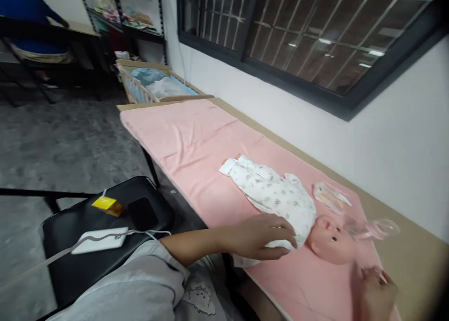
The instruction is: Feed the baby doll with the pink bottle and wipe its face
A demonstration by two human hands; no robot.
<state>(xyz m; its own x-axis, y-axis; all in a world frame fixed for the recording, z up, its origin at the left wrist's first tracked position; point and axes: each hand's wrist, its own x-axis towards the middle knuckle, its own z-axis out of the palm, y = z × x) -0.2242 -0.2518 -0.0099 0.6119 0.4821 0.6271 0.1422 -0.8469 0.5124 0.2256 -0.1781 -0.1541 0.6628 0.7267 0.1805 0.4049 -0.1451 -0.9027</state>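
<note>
On the pink blanket (210,195), the doll (273,188) lies ahead of both hands, its long axis running diagonally from the head at lower right to the feet at upper left. The left hand (263,237) is nearer the torso: it lies over the near side, fingers spread and loosely bent; whether it grips the garment cannot be told. The right hand (379,293) is apart from the head, fingers curled; its contents, if any, cannot be determined. Beyond the torso lies a clear plastic packet (331,197), contents indistinct. The wooden crib (180,98) at the far end contains blue and white bedding (164,85).
</note>
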